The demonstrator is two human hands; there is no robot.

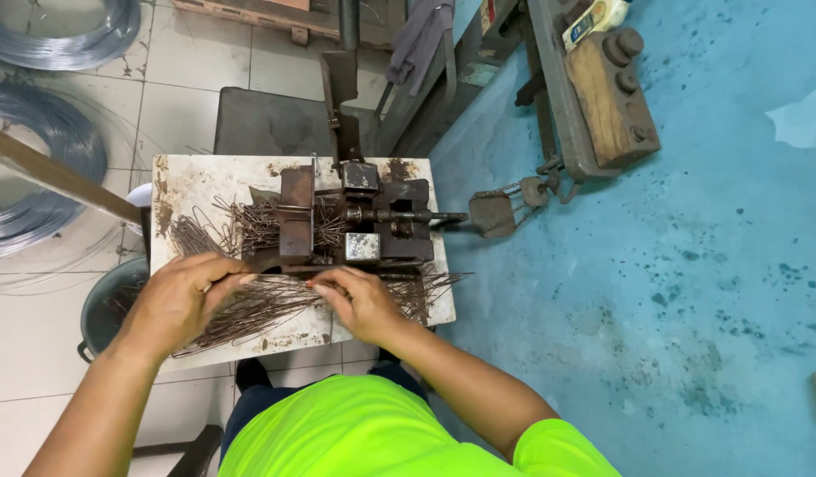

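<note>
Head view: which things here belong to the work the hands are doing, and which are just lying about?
In use:
left hand and right hand, both on the wire pieces
rusty bending jig
small worktable

Lying about:
wire coils on the tiled floor
bucket beside the table
wooden block with bolts
grey cloth

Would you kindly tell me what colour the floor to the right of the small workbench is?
The floor is blue, dark-speckled; head view.

thin rusty metal wires (267, 305), matt and brown, worn white-painted tabletop (183, 181) with rust stains, dark rusted steel jig (355, 221), glossy wire coils (37, 168)
</note>
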